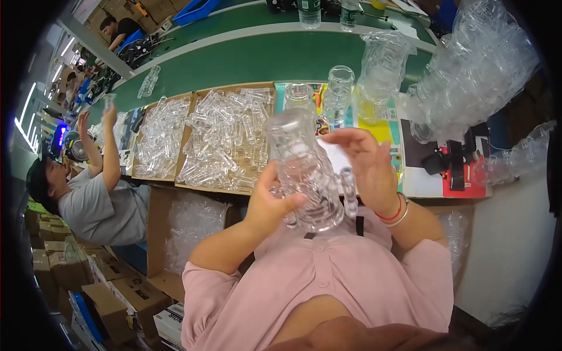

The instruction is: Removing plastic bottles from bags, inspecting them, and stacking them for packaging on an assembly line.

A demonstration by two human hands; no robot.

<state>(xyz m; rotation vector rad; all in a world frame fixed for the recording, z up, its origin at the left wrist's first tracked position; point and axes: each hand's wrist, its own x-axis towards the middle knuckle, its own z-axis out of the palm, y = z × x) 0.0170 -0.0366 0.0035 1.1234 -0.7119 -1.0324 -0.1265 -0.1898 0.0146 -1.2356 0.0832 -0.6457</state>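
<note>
- At the centre of the frame, I hold a clear plastic bottle (304, 172) up in front of my chest, its base toward me and its neck pointing away toward the tabletop (246, 61).
- My left hand (268, 202), just left of centre, grips the lower part of the bottle; its fingers (291, 203) are curled round the wall, the thumb pressed on the near side.
- My right hand (366, 167), right of centre, lies against the far right side of the bottle with its fingers (345, 138) spread and arched over it; I cannot tell how firmly they press.
- A red band and a thin bracelet (397, 215) circle my right wrist.
- Beyond the bottle, in the upper middle of the frame, two shallow cardboard trays (186, 131) hold heaps of small clear plastic tubes (231, 137).
- More clear bottles (338, 90) stand upright on the tabletop just above my right hand.
- At the upper right, a large bundle of clear plastic pieces (477, 64) is piled high.
- At the left edge, another person in a grey shirt (96, 207) raises both arms near the trays.
- Cardboard boxes (126, 292) stand on the floor at the lower left.
</note>
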